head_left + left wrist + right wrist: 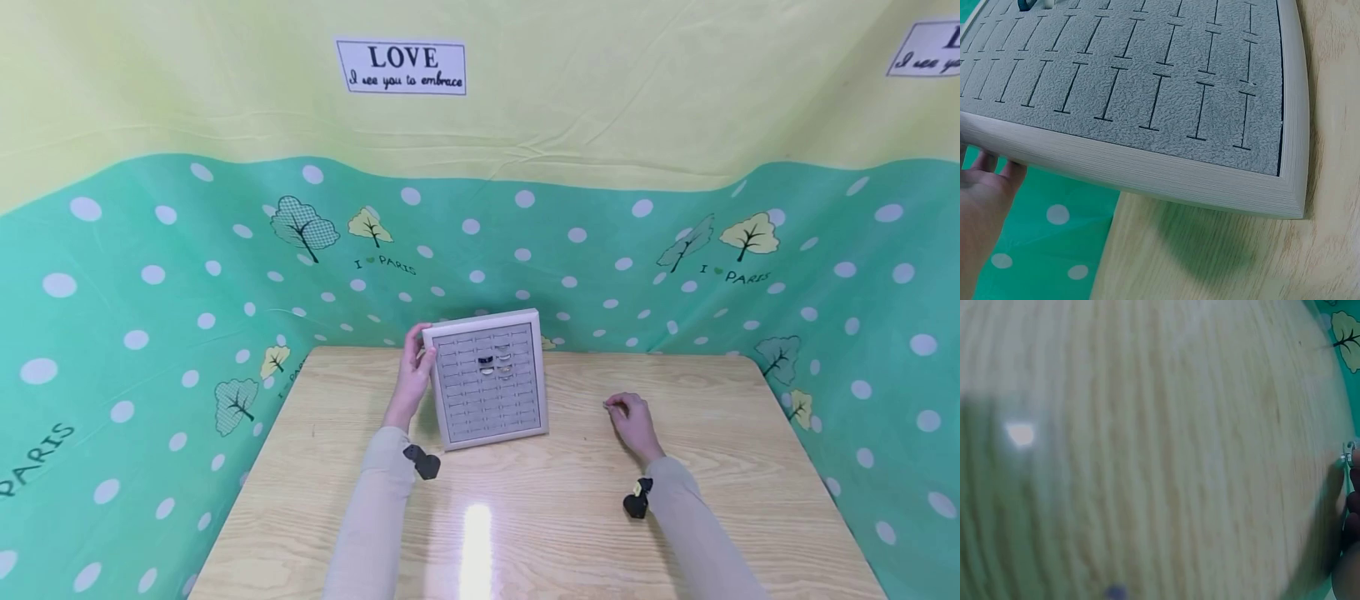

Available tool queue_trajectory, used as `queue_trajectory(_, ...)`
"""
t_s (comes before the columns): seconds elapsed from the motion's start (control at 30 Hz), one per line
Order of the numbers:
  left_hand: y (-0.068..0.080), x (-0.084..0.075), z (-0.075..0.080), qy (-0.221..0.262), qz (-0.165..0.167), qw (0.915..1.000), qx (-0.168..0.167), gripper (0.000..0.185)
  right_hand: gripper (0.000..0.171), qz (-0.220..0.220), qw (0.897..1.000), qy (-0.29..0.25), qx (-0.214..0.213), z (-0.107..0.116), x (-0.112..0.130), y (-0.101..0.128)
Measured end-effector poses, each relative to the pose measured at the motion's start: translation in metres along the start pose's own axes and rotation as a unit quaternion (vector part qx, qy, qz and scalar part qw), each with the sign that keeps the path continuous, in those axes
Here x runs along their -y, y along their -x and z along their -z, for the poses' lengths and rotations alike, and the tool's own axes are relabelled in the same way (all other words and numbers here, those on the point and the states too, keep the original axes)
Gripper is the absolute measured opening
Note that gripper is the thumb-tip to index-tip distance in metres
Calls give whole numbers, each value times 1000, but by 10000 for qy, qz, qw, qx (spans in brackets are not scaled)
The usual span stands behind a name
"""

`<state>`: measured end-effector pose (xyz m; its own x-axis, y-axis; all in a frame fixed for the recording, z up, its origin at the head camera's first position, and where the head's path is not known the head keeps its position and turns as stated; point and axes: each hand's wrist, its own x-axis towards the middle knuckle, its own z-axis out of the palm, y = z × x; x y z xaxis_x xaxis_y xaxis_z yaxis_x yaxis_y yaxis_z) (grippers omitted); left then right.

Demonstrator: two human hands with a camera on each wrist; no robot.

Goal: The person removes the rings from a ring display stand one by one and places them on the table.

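A ring display board (491, 412) with a pale frame and slotted grey padding stands tilted back on the table. My left hand (414, 371) grips its upper left corner, with the thumb at the frame's side. In the left wrist view the fingers (1013, 172) lie against the frame's edge. Several rings sit in slots in the upper middle of the board, among them a dark ring (486, 360). To the right of the board, my right hand (633, 421) pinches a small silver ring (1349, 453) between thumb and fingertips, low over the table.
The wooden table (577, 517) reaches back to a green dotted curtain (600, 275) close behind the board. The curtain also hangs along both sides. A black wrist camera (422, 461) sits on the left sleeve, another camera (636, 500) on the right.
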<state>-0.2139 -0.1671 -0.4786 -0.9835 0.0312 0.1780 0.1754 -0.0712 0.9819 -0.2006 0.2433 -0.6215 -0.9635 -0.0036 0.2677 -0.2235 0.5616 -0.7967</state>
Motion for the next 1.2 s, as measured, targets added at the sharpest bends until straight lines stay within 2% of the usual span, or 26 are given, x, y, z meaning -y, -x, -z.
queue_trajectory(0.2, 1, 0, 1, -8, -83, 10000, 53, 47, 10, 126, 9995, 262, -78, -3, -3, 1)
queue_trajectory(0.63, 1, 1, 1, -1, -41, 10000, 21, 47, 8, -6, 9993, 365, -99, -5, 2, 4)
queue_trajectory(0.93, 0, 1, 1, -104, -6, 9999, 61, 47, 9, 299, 9986, -82, -438, -5, 4, 6)
queue_trajectory(1.03, -1, 7, 3, -100, 28, 9999, 49, 47, 12, -17, 9985, -326, -443, -5, 8, 7)
queue_trajectory(1.2, -7, 24, 6, -65, -48, 9999, -59, 47, 18, -939, 9922, -744, -339, -7, 21, 7)
